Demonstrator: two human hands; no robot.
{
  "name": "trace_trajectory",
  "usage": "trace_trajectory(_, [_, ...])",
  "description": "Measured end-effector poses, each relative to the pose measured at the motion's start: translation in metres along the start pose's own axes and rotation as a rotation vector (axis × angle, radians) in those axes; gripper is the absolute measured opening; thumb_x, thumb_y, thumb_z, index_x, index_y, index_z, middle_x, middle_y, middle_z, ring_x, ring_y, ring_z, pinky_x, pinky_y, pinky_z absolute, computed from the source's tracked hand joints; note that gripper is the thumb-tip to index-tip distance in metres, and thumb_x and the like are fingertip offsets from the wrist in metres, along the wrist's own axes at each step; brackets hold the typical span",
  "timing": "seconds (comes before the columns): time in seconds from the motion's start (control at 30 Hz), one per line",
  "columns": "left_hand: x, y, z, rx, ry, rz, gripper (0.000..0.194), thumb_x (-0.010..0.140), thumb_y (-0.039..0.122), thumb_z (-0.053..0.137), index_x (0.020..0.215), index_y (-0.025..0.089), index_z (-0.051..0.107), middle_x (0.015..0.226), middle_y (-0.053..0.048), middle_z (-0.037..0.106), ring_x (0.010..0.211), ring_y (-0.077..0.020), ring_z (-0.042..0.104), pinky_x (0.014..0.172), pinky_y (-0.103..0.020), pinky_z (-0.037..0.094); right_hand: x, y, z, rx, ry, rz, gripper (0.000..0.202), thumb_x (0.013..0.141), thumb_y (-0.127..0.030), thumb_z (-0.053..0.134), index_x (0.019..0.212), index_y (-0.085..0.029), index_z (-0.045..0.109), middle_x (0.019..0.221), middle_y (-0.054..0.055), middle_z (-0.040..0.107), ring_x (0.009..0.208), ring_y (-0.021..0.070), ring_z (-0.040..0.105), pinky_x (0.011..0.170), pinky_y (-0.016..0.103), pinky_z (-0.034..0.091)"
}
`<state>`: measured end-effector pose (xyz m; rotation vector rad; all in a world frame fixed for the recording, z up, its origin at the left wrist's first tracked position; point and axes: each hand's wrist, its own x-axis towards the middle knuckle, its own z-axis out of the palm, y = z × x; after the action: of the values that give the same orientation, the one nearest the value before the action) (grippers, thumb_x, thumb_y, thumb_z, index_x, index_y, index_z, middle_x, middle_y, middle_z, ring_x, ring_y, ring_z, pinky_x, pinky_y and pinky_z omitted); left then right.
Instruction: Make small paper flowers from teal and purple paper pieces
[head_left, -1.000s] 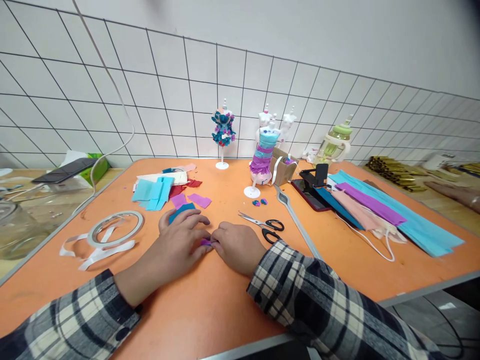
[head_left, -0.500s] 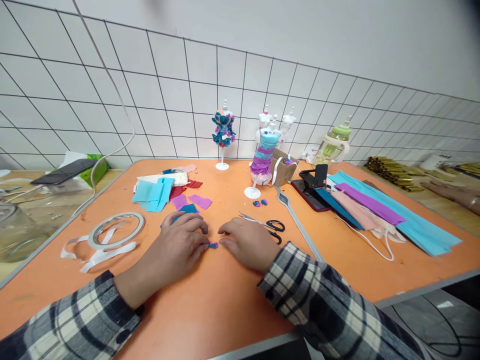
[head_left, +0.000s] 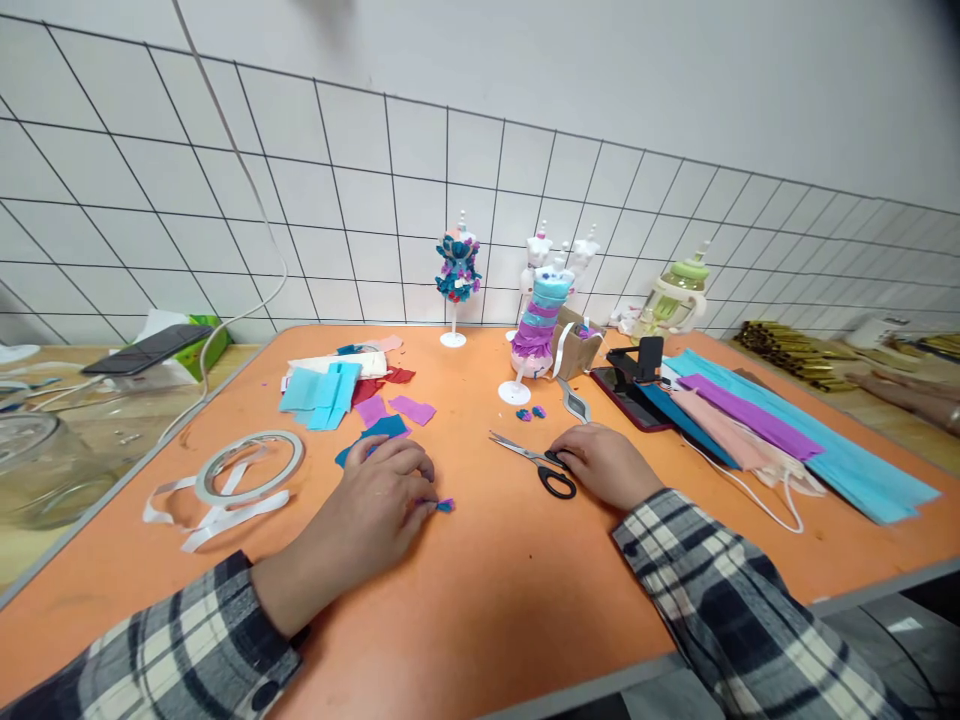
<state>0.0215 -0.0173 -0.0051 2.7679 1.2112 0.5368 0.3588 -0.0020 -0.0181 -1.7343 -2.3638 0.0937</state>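
Observation:
My left hand [head_left: 386, 490] pinches a small twisted piece of blue and purple crepe paper [head_left: 445, 505] between thumb and fingers, low over the orange table. My right hand [head_left: 604, 462] is at the black-handled scissors [head_left: 556, 480], its fingertips closed on the upper handle loop. The scissors lie flat with their blades toward the upper left. Beyond them sit two little blue and purple paper bits [head_left: 532, 413]. Cut purple paper pieces [head_left: 412, 410] and a dark blue piece [head_left: 386, 428] lie past my left hand.
A roll of white tape [head_left: 251, 468] with loose strips lies at left, near folded light blue paper [head_left: 322, 395]. Decorated mini dress forms [head_left: 458, 265] stand at the back. Long crepe paper strips [head_left: 802, 430], a phone [head_left: 630, 400] and a bottle [head_left: 671, 300] are at right.
My right hand has moved right, away from the paper piece, to the handles of the scissors. The left hand still pinches the paper piece. The view has shifted slightly.

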Motion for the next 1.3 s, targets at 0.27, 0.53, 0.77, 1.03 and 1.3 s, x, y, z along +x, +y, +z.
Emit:
trace_trajectory(0.27, [0.003,0.004,-0.006,-0.042,-0.035,-0.008,0.021,0.088,0.016,0.06,0.079,0.024,0.077,0.097,-0.005,0.074,0.102,-0.0283,0.064,0.096,-0.051,0.042,-0.002,-0.017,0.002,-0.13,-0.031,0.12,0.023,0.102,-0.015,0.048,0.098,-0.019,0.07,0.093,0.009,0.075,0.086,0.0218,0.069,0.07,0.03,0.04])
trace_trajectory(0.53, [0.0,0.003,-0.004,-0.044,0.01,0.003,0.02,0.088,0.018,0.062,0.077,0.024,0.076,0.095,-0.005,0.074,0.101,-0.0285,0.065,0.095,-0.049,0.042,-0.024,-0.038,0.002,-0.088,0.032,-0.043,0.026,0.104,-0.02,0.041,0.105,-0.018,0.067,0.098,0.012,0.074,0.094,0.024,0.067,0.087,0.035,0.045])
trace_trajectory(0.77, [-0.002,0.003,-0.002,-0.045,0.009,0.004,0.019,0.089,0.016,0.061,0.078,0.023,0.076,0.093,-0.004,0.073,0.095,-0.0256,0.064,0.094,-0.047,0.042,-0.075,-0.006,0.004,-0.066,0.064,0.027,0.029,0.106,-0.023,0.036,0.092,-0.021,0.061,0.087,0.009,0.07,0.084,0.0228,0.065,0.079,0.034,0.047])
trace_trajectory(1.03, [-0.001,0.004,-0.001,-0.209,0.034,-0.056,0.021,0.089,0.019,0.06,0.076,0.023,0.076,0.089,-0.006,0.071,0.094,-0.0276,0.062,0.096,-0.052,0.044,-0.108,0.063,-0.019,-0.111,0.017,0.15,0.021,0.095,-0.021,0.044,0.082,-0.025,0.06,0.082,0.008,0.07,0.08,0.0252,0.068,0.071,0.037,0.05])
trace_trajectory(1.3, [0.001,0.0,0.012,-0.495,0.114,-0.239,0.015,0.084,0.025,0.061,0.073,0.023,0.072,0.11,-0.008,0.078,0.114,-0.0285,0.07,0.098,-0.045,0.056,-0.062,-0.023,-0.022,0.331,0.192,0.087,0.025,0.094,-0.032,0.053,0.091,-0.026,0.076,0.097,0.008,0.08,0.092,0.0241,0.074,0.087,0.039,0.056])
